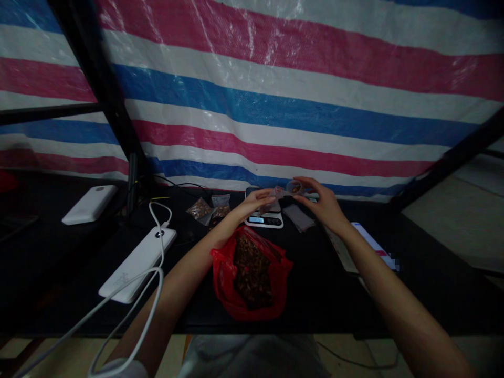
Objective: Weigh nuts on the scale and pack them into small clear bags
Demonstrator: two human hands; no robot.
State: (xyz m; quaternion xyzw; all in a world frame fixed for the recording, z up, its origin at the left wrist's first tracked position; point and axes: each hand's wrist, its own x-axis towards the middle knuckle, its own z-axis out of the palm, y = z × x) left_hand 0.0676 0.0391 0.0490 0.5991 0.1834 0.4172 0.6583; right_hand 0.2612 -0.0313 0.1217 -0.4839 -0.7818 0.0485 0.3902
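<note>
"Two hands at the far side of the table; what do you have in them?"

"My left hand [258, 200] pinches a small clear bag [277, 194] between thumb and fingers, and my right hand [321, 202] grips a clear cup [294, 188] by its sides, thumb and fingers parted only by the cup's width. Both things are up at the back, just beside each other; whether they touch I can't tell."

"How do they look?"

"The cup is see-through, with a round rim and some brown bits inside. The bag is thin and limp, and my fingers hide part of it, so I can't say how full it is."

"And around them?"

"A white scale [264, 220] with a lit display sits below my left hand, which covers some of its top. Just right of it lie flat clear bags [299, 217]. To the left are two filled packets [200, 209] of brown pieces, near my forearm."

"Anything in the way?"

"A red plastic bag [251, 310], gaping and full of brown pieces, stands between my forearms, in front of the scale. A white cable [159, 294] loops over my left forearm from a white power bank [136, 268]. A phone [372, 242] lies beyond my right forearm, and a striped sheet [275, 115] hangs behind everything."
</note>
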